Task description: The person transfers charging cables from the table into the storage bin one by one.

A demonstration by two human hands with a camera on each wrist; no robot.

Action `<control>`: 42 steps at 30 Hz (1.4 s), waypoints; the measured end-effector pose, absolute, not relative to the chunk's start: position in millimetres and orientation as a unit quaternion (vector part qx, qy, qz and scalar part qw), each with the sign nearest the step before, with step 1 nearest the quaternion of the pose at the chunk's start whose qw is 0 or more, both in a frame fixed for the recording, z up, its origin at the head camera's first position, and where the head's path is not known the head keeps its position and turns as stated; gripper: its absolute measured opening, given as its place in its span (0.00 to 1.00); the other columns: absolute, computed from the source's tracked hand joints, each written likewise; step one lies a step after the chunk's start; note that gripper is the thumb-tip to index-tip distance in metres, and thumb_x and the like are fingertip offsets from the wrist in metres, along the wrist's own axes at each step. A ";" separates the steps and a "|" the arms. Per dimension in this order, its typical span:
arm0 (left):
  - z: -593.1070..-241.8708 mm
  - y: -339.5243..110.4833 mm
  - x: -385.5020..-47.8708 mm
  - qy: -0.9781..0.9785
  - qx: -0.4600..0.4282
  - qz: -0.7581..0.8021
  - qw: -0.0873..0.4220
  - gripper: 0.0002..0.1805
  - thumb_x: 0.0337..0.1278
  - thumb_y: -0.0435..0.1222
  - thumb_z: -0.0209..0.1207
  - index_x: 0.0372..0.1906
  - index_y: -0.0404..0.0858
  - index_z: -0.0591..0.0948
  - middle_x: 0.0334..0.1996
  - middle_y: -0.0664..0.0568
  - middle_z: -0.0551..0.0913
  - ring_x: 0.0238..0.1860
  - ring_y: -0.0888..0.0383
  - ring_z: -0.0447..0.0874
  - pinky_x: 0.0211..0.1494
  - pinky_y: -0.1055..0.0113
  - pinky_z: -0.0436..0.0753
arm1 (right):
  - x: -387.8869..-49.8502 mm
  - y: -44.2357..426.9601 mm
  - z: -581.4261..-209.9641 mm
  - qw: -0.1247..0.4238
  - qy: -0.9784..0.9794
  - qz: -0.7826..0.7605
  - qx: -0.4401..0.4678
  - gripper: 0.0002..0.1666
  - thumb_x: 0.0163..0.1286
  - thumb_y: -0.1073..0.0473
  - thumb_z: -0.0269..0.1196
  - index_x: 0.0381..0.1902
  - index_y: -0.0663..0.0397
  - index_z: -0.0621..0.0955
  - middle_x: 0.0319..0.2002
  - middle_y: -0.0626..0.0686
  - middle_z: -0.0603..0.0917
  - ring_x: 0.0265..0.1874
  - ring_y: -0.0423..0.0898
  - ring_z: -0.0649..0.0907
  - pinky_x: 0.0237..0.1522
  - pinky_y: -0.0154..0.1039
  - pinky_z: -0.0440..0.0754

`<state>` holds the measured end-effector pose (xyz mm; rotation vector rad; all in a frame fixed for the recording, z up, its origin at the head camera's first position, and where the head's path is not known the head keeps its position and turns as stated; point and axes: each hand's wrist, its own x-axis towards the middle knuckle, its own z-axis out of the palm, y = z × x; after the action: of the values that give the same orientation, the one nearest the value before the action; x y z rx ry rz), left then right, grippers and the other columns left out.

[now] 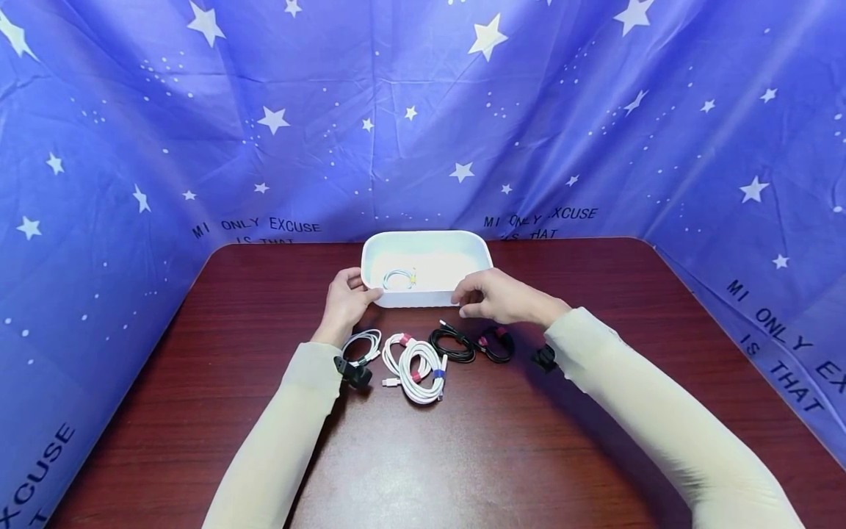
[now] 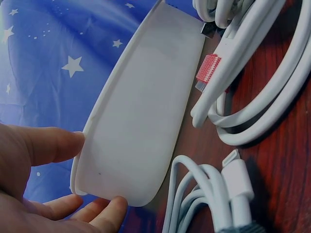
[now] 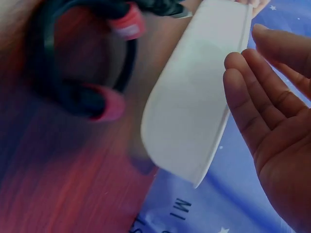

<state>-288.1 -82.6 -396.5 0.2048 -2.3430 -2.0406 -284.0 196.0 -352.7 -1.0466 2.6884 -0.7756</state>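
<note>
A white rectangular box (image 1: 423, 299) with rounded corners stands near the table's back edge, and a pale coiled cable (image 1: 398, 279) with a yellow tie lies inside it. My left hand (image 1: 345, 300) holds the box at its front left corner, thumb at the rim and fingers round the end, as the left wrist view shows. At the box's front right, my right hand (image 1: 499, 296) is held with loosely bent fingers (image 3: 238, 92) and nothing between them. Before the box lie white coiled cables (image 1: 423, 373) with red and blue ties, a grey-white cable (image 1: 365, 345), and black coiled cables (image 1: 453, 345).
The dark red wooden table (image 1: 410, 463) carries everything. A blue curtain (image 1: 423, 132) with white stars and lettering surrounds it at the back and both sides. Close to the right wrist camera is a blurred black cable (image 3: 48, 58) with red ties.
</note>
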 end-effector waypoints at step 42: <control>-397.6 -82.7 -288.6 -0.759 0.073 -0.647 0.013 0.33 0.50 0.25 0.64 0.63 0.28 0.67 0.56 0.35 0.75 0.53 0.48 0.76 0.56 0.60 0.77 | -280.0 237.9 -394.9 0.041 0.903 -0.126 -0.410 0.10 0.54 0.68 0.68 0.27 0.46 0.83 0.25 0.41 0.77 0.28 0.40 0.76 0.33 0.36 0.75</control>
<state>-288.6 -82.7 -397.6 0.2273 -2.3640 -2.0166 -280.0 237.9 -394.9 -1.2551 2.7645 -0.3862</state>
